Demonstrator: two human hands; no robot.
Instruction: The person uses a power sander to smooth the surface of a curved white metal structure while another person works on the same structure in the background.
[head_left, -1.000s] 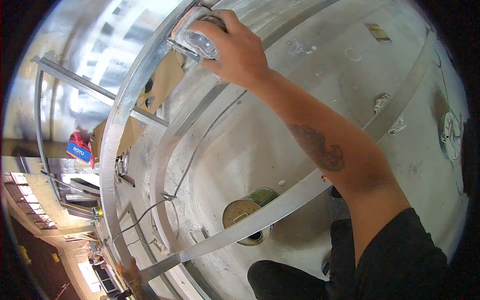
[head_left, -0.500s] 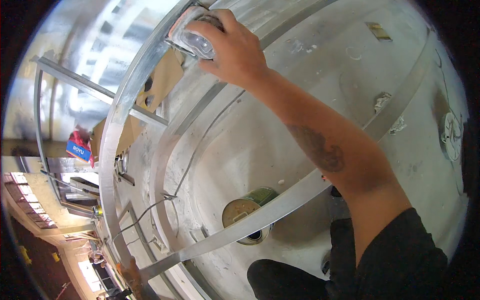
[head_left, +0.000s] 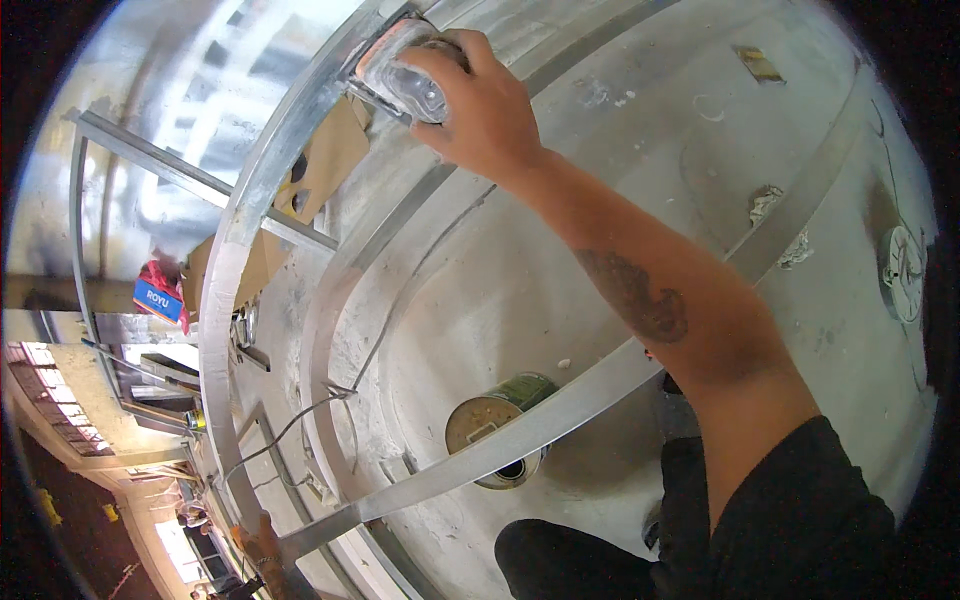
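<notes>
My right hand (head_left: 480,110) is closed around a dusty palm sander (head_left: 405,75) with a clear-looking body and a flat, square-edged pad. The pad rests against a curved bar of a large grey metal frame (head_left: 225,270), near the top of the view. My right forearm reaches across from the lower right. At the lower left, my left hand (head_left: 262,548) is small in the view, its fingers closed round the frame near a corner where bars meet. Part of that hand is hidden by the bar.
A metal can (head_left: 490,425) stands on the floor inside the frame's curve. A dark cable (head_left: 375,345) runs across the floor and over the frame. A blue box (head_left: 158,298), brown cardboard (head_left: 335,150) and a round white object (head_left: 900,272) lie about.
My right hand and the sander have shifted slightly to the right and down along the bar. My left hand stays at the frame's corner.
</notes>
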